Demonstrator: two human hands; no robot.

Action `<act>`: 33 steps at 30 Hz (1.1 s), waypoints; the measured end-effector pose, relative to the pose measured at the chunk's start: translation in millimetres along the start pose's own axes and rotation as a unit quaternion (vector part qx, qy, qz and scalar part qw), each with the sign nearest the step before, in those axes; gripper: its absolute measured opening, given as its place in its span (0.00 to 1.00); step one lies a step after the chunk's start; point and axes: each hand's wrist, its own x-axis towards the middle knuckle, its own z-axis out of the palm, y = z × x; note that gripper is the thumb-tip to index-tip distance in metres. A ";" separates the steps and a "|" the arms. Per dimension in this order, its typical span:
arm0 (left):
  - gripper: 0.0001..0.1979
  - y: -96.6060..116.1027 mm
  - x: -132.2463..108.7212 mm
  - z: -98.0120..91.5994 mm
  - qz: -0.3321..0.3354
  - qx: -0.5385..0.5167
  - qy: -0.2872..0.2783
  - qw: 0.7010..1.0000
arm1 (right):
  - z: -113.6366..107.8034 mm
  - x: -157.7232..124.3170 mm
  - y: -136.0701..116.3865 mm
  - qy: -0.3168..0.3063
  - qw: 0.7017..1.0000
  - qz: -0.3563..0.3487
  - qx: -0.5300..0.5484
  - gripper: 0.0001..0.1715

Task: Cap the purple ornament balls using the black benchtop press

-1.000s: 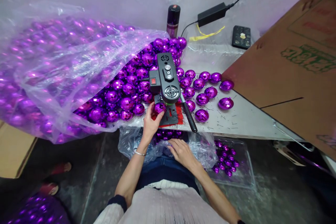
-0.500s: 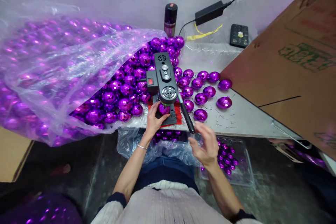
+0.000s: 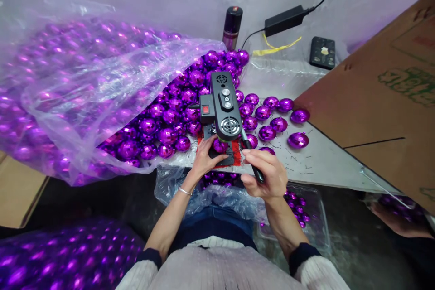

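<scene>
A black bench machine (image 3: 224, 109) with a red switch stands at the table's front edge on a red and black base. My left hand (image 3: 204, 159) holds a purple faceted ball (image 3: 220, 146) under the machine's head. My right hand (image 3: 265, 173) is closed round the machine's black lever handle (image 3: 252, 159). A big heap of purple balls (image 3: 159, 122) spills from a clear plastic bag (image 3: 68, 90) on the left. Several loose balls (image 3: 272, 122) lie on the table to the right of the machine.
A clear bag with purple balls (image 3: 217, 190) lies on my lap. A clear tray of balls (image 3: 302, 208) sits low right. A large cardboard sheet (image 3: 380, 95) leans at the right. A dark can (image 3: 232, 25), a power adapter (image 3: 284, 19) and a black box (image 3: 322, 52) stand at the back.
My right hand rose from the bag on my lap and closed on the lever handle. My left hand stayed with the ball under the machine.
</scene>
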 end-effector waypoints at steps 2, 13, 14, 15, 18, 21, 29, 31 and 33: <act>0.32 1.2 -0.1 1.7 0.004 0.006 0.012 1.000 | 0.1 2.3 -0.9 0.007 1.000 0.001 0.005 0.19; 0.29 -2.5 -3.7 1.8 0.010 0.003 0.023 1.000 | 20.7 -10.7 -2.8 0.009 0.999 0.031 0.038 0.16; 0.30 -2.9 -4.1 2.0 0.006 0.005 0.022 1.000 | 23.1 -13.5 -2.1 0.012 0.999 0.029 0.042 0.16; 0.30 -3.2 -4.4 2.2 0.003 0.006 0.021 1.000 | 25.1 -16.0 -1.6 0.013 0.998 0.031 0.044 0.16; 0.30 -3.0 -4.8 2.2 -0.001 0.005 0.021 1.000 | 29.2 -22.1 -1.2 0.013 0.998 0.038 0.042 0.17; 0.30 -1.7 -4.5 1.6 -0.005 0.005 0.019 1.000 | 32.3 -27.2 -0.9 0.026 0.999 0.032 0.031 0.18; 0.28 0.5 -3.7 -0.2 -0.010 0.013 0.013 1.000 | 43.9 -41.4 6.4 0.071 0.997 0.022 0.037 0.17; 0.27 -0.1 -3.9 0.0 -0.013 0.016 0.014 1.000 | 47.7 -44.9 9.5 0.082 0.996 0.013 0.038 0.17; 0.27 -1.2 -4.4 0.5 -0.014 0.017 0.016 1.000 | 51.4 -48.7 13.2 0.093 0.995 0.006 0.044 0.17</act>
